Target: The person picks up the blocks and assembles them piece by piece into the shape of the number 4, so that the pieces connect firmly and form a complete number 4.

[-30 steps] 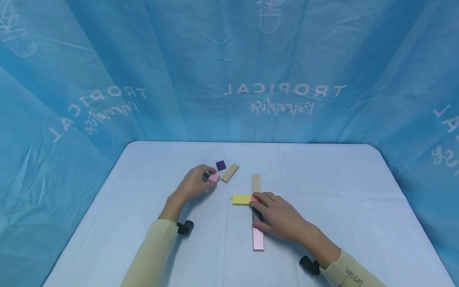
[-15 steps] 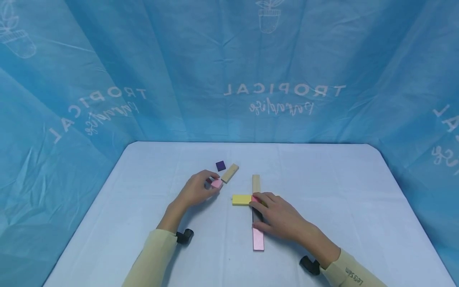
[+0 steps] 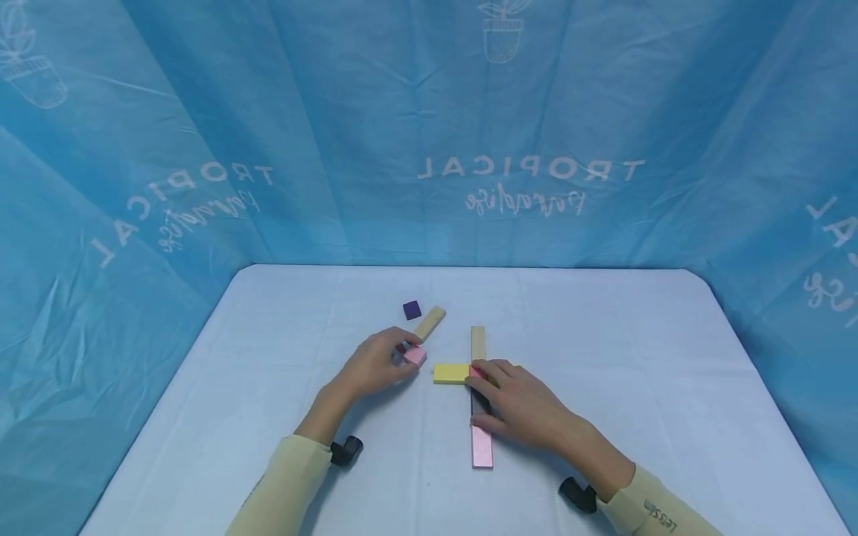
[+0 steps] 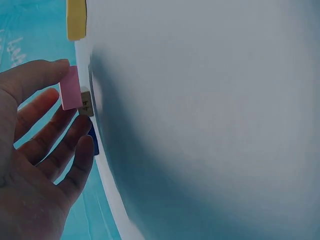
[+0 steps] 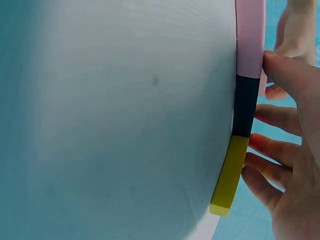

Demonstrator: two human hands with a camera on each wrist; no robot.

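Observation:
My left hand [image 3: 372, 365] pinches a small pink block [image 3: 415, 355] between thumb and fingertips, left of a cross of flat blocks. In the left wrist view the pink block [image 4: 71, 89] sits under the thumb, other fingers loosely bent. My right hand [image 3: 526, 406] rests on the cross, its fingers at the red middle piece [image 3: 474, 371] and its thumb near the join of the black block [image 3: 479, 402] and the long pink block [image 3: 481, 448]. A yellow block [image 3: 451, 374] forms the left arm, a plain wood block [image 3: 478, 342] the top. The right arm is mostly hidden.
A dark purple block [image 3: 412, 310] and a loose wood block [image 3: 431, 322] lie beyond my left hand. The white table [image 3: 603, 320] has rounded far corners, with a blue printed curtain [image 3: 375, 216] around it. Each wrist carries a black camera [image 3: 347, 451].
My left hand has moved toward me and slightly right, carrying the pink block past the loose wood block toward the cross. The right hand stays in place.

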